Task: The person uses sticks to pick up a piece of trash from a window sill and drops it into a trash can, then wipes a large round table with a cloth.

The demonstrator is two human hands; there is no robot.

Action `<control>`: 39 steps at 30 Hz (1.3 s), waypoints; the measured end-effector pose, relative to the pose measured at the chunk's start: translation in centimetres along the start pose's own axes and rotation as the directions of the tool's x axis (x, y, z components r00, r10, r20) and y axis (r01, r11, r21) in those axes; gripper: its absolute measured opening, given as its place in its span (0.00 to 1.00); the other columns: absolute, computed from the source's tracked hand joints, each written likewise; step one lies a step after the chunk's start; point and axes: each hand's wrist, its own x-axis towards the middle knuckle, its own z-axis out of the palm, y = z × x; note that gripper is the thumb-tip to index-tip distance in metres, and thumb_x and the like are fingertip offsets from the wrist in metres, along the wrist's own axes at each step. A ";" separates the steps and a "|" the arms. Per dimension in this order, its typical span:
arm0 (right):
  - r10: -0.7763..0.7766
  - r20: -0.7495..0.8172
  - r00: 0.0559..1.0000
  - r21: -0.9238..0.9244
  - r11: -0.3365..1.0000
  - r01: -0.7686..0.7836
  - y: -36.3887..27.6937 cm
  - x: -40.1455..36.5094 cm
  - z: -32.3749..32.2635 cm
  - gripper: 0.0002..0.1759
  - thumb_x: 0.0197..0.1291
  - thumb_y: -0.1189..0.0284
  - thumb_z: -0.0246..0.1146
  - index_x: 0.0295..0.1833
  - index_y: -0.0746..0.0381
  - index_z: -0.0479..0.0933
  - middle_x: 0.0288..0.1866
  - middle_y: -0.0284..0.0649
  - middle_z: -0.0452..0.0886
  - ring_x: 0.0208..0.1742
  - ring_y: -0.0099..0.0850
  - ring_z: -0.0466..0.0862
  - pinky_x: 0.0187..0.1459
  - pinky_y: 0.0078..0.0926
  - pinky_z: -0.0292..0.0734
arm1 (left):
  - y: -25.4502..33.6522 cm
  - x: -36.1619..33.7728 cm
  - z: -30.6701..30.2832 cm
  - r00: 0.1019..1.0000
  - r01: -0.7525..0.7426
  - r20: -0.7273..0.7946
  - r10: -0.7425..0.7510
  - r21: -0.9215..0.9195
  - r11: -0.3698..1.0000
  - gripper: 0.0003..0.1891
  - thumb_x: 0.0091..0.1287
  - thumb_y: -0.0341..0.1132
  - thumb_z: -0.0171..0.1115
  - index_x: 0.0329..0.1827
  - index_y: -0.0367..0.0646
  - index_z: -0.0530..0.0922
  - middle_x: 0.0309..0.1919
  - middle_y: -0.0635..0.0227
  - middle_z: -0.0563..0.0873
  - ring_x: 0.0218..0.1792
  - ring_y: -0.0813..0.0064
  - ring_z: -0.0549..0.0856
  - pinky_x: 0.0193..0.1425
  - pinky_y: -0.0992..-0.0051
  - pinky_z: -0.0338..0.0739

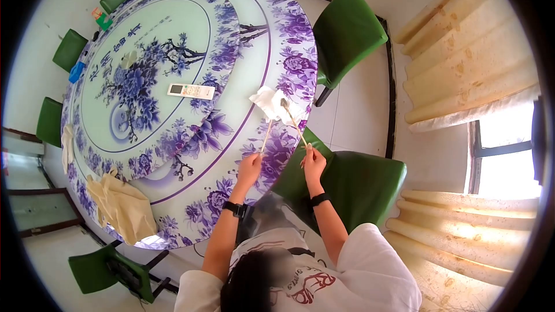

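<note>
My left hand (250,167) is closed round the lower end of a thin light stick (267,136), which points up toward a crumpled white tissue (267,101) on the round table. In my right hand (314,160) is a second thin stick (297,125), pinched near its lower end. Its far end has a small dark tip, lying over the white tissue. Both hands are at the table's right edge, a short way apart. Whether the left stick's far end touches the tissue or lies under it, I cannot tell.
The round table (248,104) has a purple floral pattern and a raised disc. A white remote (191,91) lies on the disc's edge. A beige cloth bag (124,205) rests at the near left. Green chairs (352,32) surround the table; one (367,185) is beside my right arm.
</note>
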 end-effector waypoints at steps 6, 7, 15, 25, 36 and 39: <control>0.018 0.016 1.000 -0.005 1.000 -0.018 0.8 0.1 0.1 0.19 0.67 0.64 0.57 0.38 0.71 0.81 0.11 0.32 0.68 0.11 0.19 0.69 0.15 0.18 0.62 | 1.8 -1.6 -2.1 0.997 0.053 0.051 -0.050 -0.051 0.997 0.14 0.69 0.38 0.50 0.41 0.41 0.83 0.15 0.64 0.76 0.18 0.74 0.75 0.24 0.72 0.66; 0.021 0.014 1.000 -0.013 1.000 -0.020 1.1 0.2 0.1 0.18 0.67 0.64 0.57 0.38 0.71 0.81 0.11 0.31 0.68 0.11 0.19 0.69 0.15 0.18 0.62 | 1.8 -1.7 -2.3 0.996 0.058 0.067 -0.054 -0.054 0.997 0.14 0.70 0.38 0.50 0.40 0.41 0.83 0.15 0.64 0.76 0.18 0.74 0.76 0.24 0.72 0.66; 0.054 0.036 0.998 -0.118 0.992 -0.049 2.8 0.4 0.1 0.18 0.67 0.63 0.57 0.36 0.68 0.82 0.11 0.29 0.67 0.11 0.17 0.68 0.15 0.19 0.60 | -0.6 -1.2 -2.5 0.993 0.116 -0.022 -0.117 -0.038 0.993 0.13 0.69 0.38 0.50 0.41 0.43 0.84 0.14 0.66 0.74 0.17 0.75 0.75 0.25 0.72 0.67; -0.128 0.098 0.987 -0.209 0.967 0.146 4.6 -0.2 0.8 0.16 0.65 0.65 0.59 0.34 0.67 0.82 0.13 0.28 0.63 0.17 0.15 0.64 0.20 0.21 0.58 | -0.9 0.6 0.5 0.995 0.049 0.090 -0.046 -0.029 0.998 0.13 0.69 0.37 0.51 0.40 0.40 0.83 0.16 0.63 0.76 0.18 0.71 0.75 0.26 0.71 0.68; 0.003 0.263 0.965 -0.165 0.985 0.042 5.4 -2.0 2.1 0.17 0.63 0.64 0.59 0.35 0.68 0.82 0.25 0.46 0.82 0.27 0.28 0.81 0.33 0.27 0.74 | -1.5 -1.7 -1.4 0.992 0.119 0.056 -0.114 -0.100 0.988 0.13 0.69 0.36 0.51 0.40 0.39 0.83 0.13 0.71 0.74 0.14 0.80 0.73 0.20 0.76 0.65; -0.003 0.305 0.952 -0.146 0.988 0.050 4.5 -3.3 2.9 0.16 0.63 0.64 0.58 0.35 0.68 0.82 0.24 0.45 0.82 0.26 0.27 0.80 0.32 0.26 0.73 | -0.8 -3.7 -3.4 0.986 0.169 0.034 -0.166 -0.165 0.972 0.13 0.70 0.36 0.51 0.40 0.39 0.83 0.12 0.73 0.73 0.12 0.83 0.71 0.18 0.78 0.63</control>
